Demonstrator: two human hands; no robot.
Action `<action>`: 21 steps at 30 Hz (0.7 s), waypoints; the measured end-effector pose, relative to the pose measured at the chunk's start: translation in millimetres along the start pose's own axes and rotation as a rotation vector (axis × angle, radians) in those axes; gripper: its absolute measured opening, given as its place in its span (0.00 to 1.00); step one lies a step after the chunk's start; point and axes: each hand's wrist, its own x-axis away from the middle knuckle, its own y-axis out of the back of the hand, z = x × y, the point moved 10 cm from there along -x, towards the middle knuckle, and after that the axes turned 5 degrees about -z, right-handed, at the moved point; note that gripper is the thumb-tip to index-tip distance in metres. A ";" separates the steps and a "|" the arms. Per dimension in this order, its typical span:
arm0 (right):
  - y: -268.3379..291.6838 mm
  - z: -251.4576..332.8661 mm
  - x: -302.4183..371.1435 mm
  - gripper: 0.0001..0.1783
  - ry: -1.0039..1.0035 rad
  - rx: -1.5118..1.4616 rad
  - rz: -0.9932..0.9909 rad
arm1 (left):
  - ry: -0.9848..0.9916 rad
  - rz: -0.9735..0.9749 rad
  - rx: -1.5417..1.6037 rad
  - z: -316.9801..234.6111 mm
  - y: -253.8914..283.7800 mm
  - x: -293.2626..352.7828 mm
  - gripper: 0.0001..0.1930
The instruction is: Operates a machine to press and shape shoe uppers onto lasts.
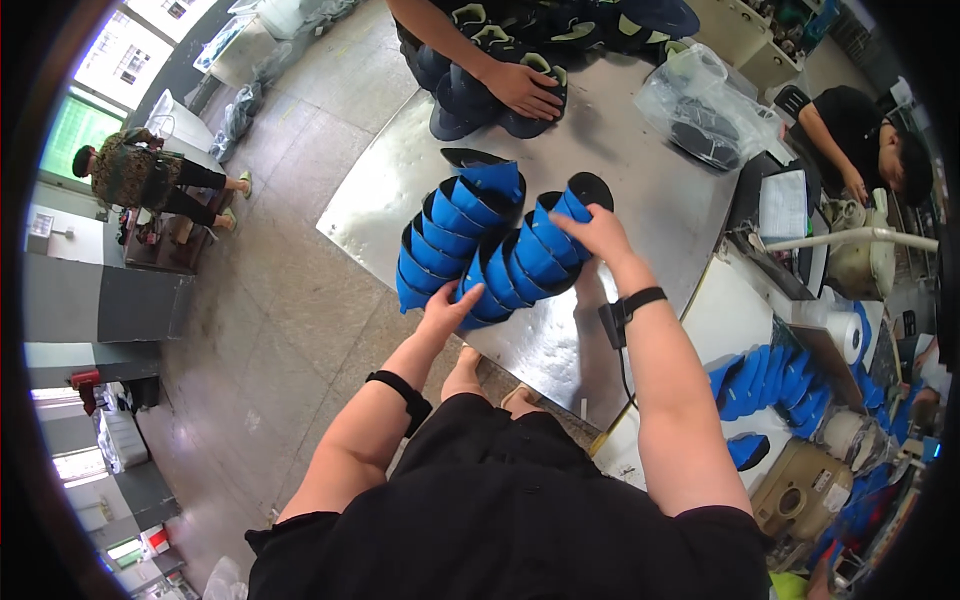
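Observation:
Two nested stacks of blue shoe uppers with black linings lie side by side at the near-left part of a shiny metal table [610, 120]. Both my hands are closed on the right stack of shoe uppers [527, 262]. My left hand [446, 306] grips its near end, thumb and fingers on the blue edge. At its far end, my right hand [597, 232] holds the last piece, fingers over its side. The left stack of shoe uppers [445, 232] rests right beside it, touched by neither hand as far as I can see.
Across the table a co-worker's hand [522, 90] rests on dark shoe parts [465, 100]. A clear plastic bag [705, 105] lies at the far right. More blue uppers [765, 380] sit by a sewing machine [800, 490] on my right. Other people work or stand nearby.

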 end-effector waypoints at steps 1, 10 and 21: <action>-1.7 7.1 8.1 0.47 0.051 0.131 -0.114 | -0.012 0.048 0.007 -1.2 -4.5 -1.9 0.43; -19.2 -48.7 84.5 0.29 -0.158 -0.418 -0.059 | -0.070 0.455 -0.036 -15.2 -42.7 -0.7 0.50; 15.4 -43.3 242.4 0.31 -0.299 -0.548 -0.573 | -0.228 1.001 -0.266 -51.0 -100.1 57.1 0.53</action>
